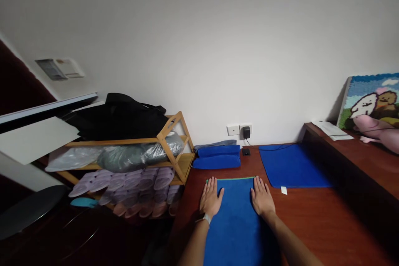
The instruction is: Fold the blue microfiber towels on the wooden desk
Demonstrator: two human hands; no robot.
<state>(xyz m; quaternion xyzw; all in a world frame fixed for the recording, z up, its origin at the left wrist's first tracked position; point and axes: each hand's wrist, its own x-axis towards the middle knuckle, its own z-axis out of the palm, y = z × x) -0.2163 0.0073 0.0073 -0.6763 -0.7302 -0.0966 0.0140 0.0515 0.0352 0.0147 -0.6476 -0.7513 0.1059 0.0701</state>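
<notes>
A blue cloth (237, 220) with a green far edge lies spread on the reddish-brown wooden table (311, 220). On its far left corner my left hand (212, 199) rests flat, fingers stretched out, with a watch on the wrist. My right hand (262, 197) lies flat on the far right corner, its fingers extended. Neither hand grips anything. Beyond the cloth are folded blue cloths (217, 157) near the wall. To the right, another blue cloth (294, 166) lies flat with a white tag at its near edge.
A wooden rack (173, 153) at the left holds a black bag (121, 118), plastic-wrapped items and several slippers (137, 181). A black plug (246, 132) sits in the wall socket. On the raised right surface are a pink figure (378, 131) and a picture (372, 97).
</notes>
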